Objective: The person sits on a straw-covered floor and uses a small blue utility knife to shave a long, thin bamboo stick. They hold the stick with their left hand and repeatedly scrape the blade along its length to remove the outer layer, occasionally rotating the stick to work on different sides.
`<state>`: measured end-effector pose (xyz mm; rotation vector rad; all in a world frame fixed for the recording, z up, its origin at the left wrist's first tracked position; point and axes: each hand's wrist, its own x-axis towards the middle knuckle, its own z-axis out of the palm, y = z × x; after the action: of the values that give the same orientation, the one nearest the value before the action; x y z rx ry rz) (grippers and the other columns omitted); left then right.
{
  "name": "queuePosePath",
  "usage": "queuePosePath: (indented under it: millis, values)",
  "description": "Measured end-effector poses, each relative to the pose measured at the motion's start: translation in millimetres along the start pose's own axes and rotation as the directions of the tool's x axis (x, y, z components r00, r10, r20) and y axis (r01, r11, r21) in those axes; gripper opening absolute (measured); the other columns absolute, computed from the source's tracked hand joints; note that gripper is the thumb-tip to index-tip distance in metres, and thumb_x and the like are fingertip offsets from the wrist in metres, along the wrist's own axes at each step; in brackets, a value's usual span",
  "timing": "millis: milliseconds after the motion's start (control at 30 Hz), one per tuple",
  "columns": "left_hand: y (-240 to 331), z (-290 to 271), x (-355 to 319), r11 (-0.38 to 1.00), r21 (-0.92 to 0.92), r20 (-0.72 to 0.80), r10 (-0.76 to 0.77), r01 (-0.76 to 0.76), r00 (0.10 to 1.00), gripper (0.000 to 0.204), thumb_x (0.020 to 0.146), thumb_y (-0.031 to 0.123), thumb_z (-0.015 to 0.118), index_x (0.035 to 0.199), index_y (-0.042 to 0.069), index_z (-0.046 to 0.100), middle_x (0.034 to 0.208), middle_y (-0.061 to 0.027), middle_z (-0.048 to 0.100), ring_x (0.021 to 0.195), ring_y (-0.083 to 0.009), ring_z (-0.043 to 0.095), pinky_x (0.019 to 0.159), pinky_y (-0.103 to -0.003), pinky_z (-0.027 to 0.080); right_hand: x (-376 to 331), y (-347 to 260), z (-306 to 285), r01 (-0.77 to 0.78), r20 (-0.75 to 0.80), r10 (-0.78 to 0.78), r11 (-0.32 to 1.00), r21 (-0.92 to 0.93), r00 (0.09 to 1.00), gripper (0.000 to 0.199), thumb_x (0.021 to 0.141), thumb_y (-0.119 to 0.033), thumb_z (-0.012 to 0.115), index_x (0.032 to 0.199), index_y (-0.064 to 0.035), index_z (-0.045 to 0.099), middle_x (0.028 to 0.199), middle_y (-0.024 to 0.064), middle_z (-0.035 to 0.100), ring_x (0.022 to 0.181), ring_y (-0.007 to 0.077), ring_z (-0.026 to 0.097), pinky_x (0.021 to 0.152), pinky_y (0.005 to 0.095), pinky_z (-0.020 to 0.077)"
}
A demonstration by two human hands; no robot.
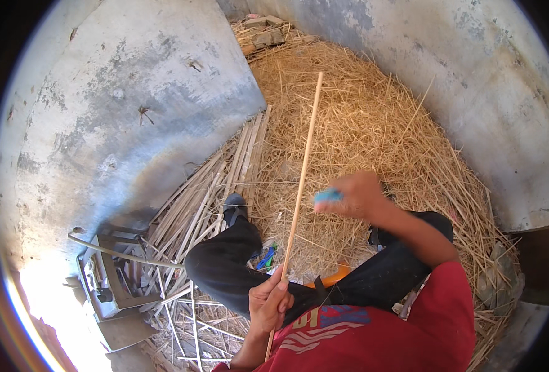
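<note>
A long, thin wooden stick, pale and possibly split bamboo, stands slanted in front of me, its top leaning away to the right. My left hand is closed around its lower part, near my lap. To the right of the stick, my right hand is raised above the straw, smeared by motion. Its fingers are closed on a small blue object whose kind I cannot make out. The blue object is near the stick; a gap shows between them.
Loose straw-like shavings cover the floor ahead and right. Long pale strips lie in a pile on the left, beside a grey box-like frame. Weathered grey walls stand close around. An orange thing lies between my legs.
</note>
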<state>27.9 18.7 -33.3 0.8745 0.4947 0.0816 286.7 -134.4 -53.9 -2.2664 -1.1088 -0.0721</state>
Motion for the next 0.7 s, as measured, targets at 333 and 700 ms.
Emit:
queuePosePath:
  millis: [333, 700]
  values:
    - [-0.5, 19.6, 7.4, 0.997, 0.053, 0.042, -0.053, 0.050, 0.998, 0.038, 0.097, 0.002, 0.048, 0.134, 0.003, 0.050, 0.059, 0.0042, 0.042, 0.050, -0.0042, 0.034, 0.050, -0.023, 0.033, 14.2, 11.5, 17.9, 0.041, -0.076, -0.047, 0.996, -0.076, 0.996, 0.063, 0.070, -0.074, 0.061, 0.052, -0.0141, 0.052, 0.045, 0.0024, 0.047, 0.039, 0.0206, 0.051, 0.038, 0.0348, 0.0378]
    - [-2.6, 17.5, -13.7, 0.938, 0.345, 0.031, -0.035, 0.022, 0.999, 0.045, 0.094, 0.003, 0.055, 0.138, 0.002, 0.045, 0.067, 0.0072, 0.046, 0.054, 0.0002, 0.037, 0.048, -0.017, 0.031, 29.1, 41.1, 19.6, -0.082, -0.091, 0.070, 0.986, -0.144, 0.993, 0.068, 0.080, -0.075, 0.048, 0.057, -0.0117, 0.059, 0.043, 0.0031, 0.046, 0.038, 0.0178, 0.050, 0.038, 0.0344, 0.0389]
